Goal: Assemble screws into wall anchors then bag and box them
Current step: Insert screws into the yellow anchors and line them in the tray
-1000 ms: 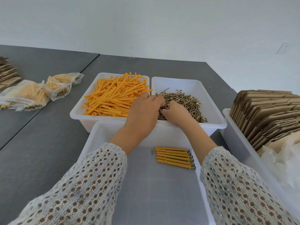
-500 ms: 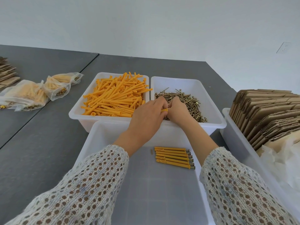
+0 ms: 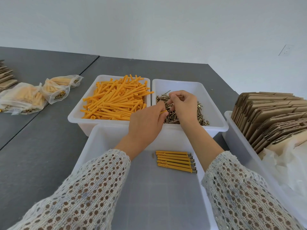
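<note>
- My left hand has its grip curled round one orange anchor; only the open end shows past my fingers, pointing at the screw held beside it.
- My right hand pinches a screw in a narrow grip, its flat head sticking out past the fingertips, over the screw bin.
- I judge the anchor light and slightly springy plastic, best held near its mouth so it stays steady while the screw goes in.
- The screw looks stiff, thin and sharp-tipped; taking it by the shank just behind the head should give me aim. Both are small enough to slip and drop.
- The anchors are long orange tubes with flared collars, heaped in the anchor bin left of my grip; the screws are brass-coloured and tangled below it.
- Six finished pairs lie side by side in the near tray, between my wrists.
- Filled bags rest far left on the worktop; flat cartons stand to the right.
</note>
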Tool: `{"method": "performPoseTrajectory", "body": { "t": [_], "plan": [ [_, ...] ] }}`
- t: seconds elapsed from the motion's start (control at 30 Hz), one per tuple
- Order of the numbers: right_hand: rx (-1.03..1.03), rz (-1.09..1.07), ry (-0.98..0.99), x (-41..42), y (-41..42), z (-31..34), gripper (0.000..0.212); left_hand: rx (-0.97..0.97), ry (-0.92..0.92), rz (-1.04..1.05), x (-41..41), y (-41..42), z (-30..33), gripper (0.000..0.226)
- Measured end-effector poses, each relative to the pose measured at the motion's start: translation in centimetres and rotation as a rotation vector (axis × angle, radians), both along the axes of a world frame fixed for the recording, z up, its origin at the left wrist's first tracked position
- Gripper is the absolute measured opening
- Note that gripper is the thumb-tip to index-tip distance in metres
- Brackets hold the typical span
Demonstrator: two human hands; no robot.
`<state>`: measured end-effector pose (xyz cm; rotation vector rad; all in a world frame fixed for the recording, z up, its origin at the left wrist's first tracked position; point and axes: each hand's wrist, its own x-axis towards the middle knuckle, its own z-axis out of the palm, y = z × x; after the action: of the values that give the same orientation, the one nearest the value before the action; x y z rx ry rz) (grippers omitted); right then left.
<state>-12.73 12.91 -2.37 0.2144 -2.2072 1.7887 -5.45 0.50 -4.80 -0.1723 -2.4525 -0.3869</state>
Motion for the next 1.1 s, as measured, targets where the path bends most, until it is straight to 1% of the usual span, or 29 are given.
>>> {"method": "performPoseTrajectory", "body": {
  "t": [0.07, 0.17, 0.23, 0.27, 0.33, 0.57, 0.73, 0.8, 0.93, 1.1],
  "plan": [
    [-0.16, -0.009, -0.055, -0.1, -0.1, 0.0, 0.022, 0.035, -0.037, 0.048, -0.3, -0.1, -0.1, 0.018],
    [-0.478, -0.053, -0.235, -0.6, 0.4, 0.2, 0.039, 0.087, -0.077, 0.078, -0.7, -0.4, -0.2, 0.022],
    [-0.648, -0.063, -0.322, -0.9, 0.7, 0.3, 0.041, 0.127, -0.095, 0.087, -1.0, -0.6, -0.2, 0.023],
    [-0.688, -0.058, -0.349, -1.0, 0.8, 0.3, 0.041, 0.138, -0.103, 0.09, -1.0, -0.7, -0.2, 0.024],
    [-0.673, -0.033, -0.366, -0.9, 0.7, 0.3, 0.041, 0.139, -0.113, 0.087, -1.1, -0.9, -0.1, 0.024],
    [-0.478, 0.116, -0.349, -0.4, 0.1, 0.5, 0.04, 0.123, -0.113, 0.082, -1.1, -0.8, -0.1, 0.025],
    [-0.476, 0.148, -0.353, -0.4, 0.0, 0.5, 0.041, 0.114, -0.107, 0.077, -1.0, -0.8, -0.1, 0.024],
    [-0.483, 0.104, -0.349, -0.4, 0.0, 0.4, 0.041, 0.114, -0.104, 0.075, -1.0, -0.9, -0.1, 0.025],
    [-0.583, 0.019, -0.382, -0.7, 0.5, 0.4, 0.04, 0.105, -0.105, 0.073, -1.0, -0.8, -0.1, 0.026],
    [-0.498, 0.124, -0.409, -0.6, 0.3, 0.5, 0.04, 0.102, -0.101, 0.069, -1.0, -0.7, -0.1, 0.027]
  ]
}}
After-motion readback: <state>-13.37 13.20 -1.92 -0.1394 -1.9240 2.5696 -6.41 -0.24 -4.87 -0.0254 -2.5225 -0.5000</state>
